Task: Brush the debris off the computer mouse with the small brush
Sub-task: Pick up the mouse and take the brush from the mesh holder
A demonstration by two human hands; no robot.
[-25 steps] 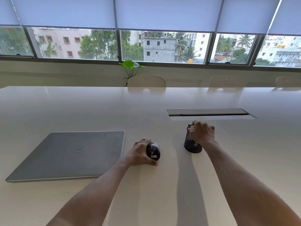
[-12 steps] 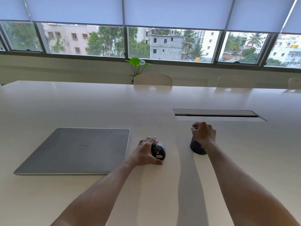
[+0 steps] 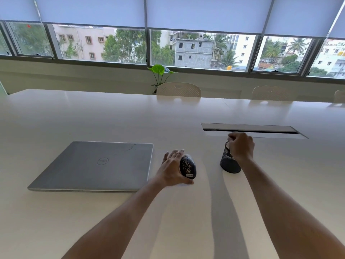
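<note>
Black mouse (image 3: 188, 166), speckled all over its back with pale tan flecks, a small white label at its near end. Beside it a black mesh cup (image 3: 228, 161), fine grid pattern. Silver-grey laptop (image 3: 97, 165), lid plain but for a round logo. The table (image 3: 112, 118) is glossy off-white. Pale blue-grey blinds (image 3: 203, 14) up top, and 1 bright green plant (image 3: 160, 71).

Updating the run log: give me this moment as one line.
left hand: gripping speckled mouse | right hand: closed at mesh cup rim | brush: not visible | laptop: shut | brushing: not started
</note>
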